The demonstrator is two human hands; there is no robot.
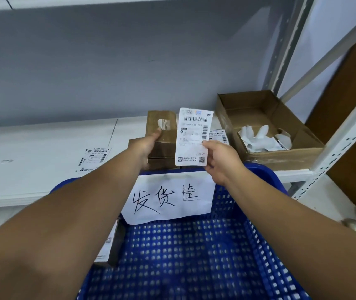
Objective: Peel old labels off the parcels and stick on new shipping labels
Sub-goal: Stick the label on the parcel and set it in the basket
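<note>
A brown cardboard parcel point(165, 135) stands tilted on another brown box point(162, 163) on the white shelf. Its face carries a torn white label scrap point(164, 124). My left hand point(149, 144) grips the parcel's left side, thumb on the front. Just right of the parcel, my right hand point(218, 159) pinches the lower right edge of a white shipping label point(193, 135) with barcodes, held upright. Another label point(218, 135) lies behind it on the shelf, and a further label point(92, 159) lies to the left.
An open cardboard box point(265, 156) holding crumpled white backing papers sits at the right. A blue plastic basket point(194, 256) with a handwritten paper sign point(168, 198) stands below my arms, a labelled parcel point(110, 245) inside at its left. A shelf upright point(345, 137) rises at the right.
</note>
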